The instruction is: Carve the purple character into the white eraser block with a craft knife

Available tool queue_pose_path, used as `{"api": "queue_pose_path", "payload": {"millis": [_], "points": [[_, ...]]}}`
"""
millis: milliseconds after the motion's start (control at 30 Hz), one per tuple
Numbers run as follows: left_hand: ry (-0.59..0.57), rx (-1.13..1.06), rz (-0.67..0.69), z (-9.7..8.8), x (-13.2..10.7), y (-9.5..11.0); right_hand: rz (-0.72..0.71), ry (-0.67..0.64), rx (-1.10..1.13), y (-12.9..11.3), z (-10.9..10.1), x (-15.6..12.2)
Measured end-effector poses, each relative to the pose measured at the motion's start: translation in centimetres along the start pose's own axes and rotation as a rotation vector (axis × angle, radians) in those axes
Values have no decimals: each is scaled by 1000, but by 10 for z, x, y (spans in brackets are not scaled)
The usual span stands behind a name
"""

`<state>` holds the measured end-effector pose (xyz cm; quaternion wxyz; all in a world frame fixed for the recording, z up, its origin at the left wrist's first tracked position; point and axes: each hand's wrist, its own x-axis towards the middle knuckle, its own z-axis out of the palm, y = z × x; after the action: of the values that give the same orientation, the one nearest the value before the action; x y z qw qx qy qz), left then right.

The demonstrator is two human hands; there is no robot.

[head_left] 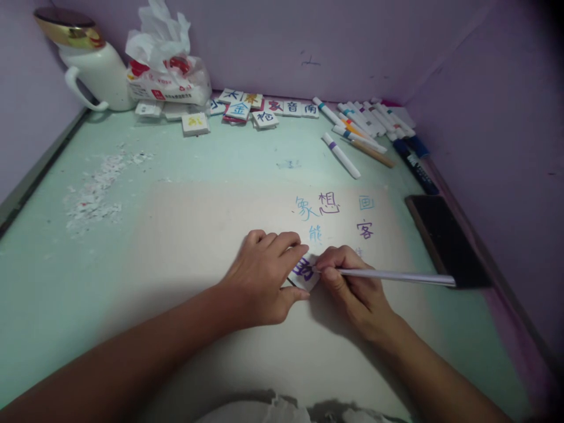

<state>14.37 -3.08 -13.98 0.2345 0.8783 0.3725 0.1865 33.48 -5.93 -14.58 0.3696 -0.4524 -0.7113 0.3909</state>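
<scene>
- Open tabletop [194, 229] stretches between the left hand [268, 273] and scattered white scraps [99, 191].
- Marker pens [341, 155] and character tiles [265, 119] crowd the far edge.
- Right of the right hand [352, 282], a slim silver tool [400, 275] and smartphone [449, 235] obstruct passage.

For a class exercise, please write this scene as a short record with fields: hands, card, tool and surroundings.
Left hand: fingers hold a small white card
Card mark: purple character
Right hand: grips a slim pen-like tool, tip at the card
Far side: white jug, tissue pack, character cards, markers
Left side: paper scraps
Right side: dark phone-like object
</scene>
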Motion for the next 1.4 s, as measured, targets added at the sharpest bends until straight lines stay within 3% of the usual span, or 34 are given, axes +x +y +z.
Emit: {"api": "queue_pose_path", "payload": {"millis": [1033,1400], "points": [[12,4,7,1,1,0,-87,-27,-71,1,2,3],[2,36,4,0,1,1,-168,-137,-254,-4,-9,13]]}}
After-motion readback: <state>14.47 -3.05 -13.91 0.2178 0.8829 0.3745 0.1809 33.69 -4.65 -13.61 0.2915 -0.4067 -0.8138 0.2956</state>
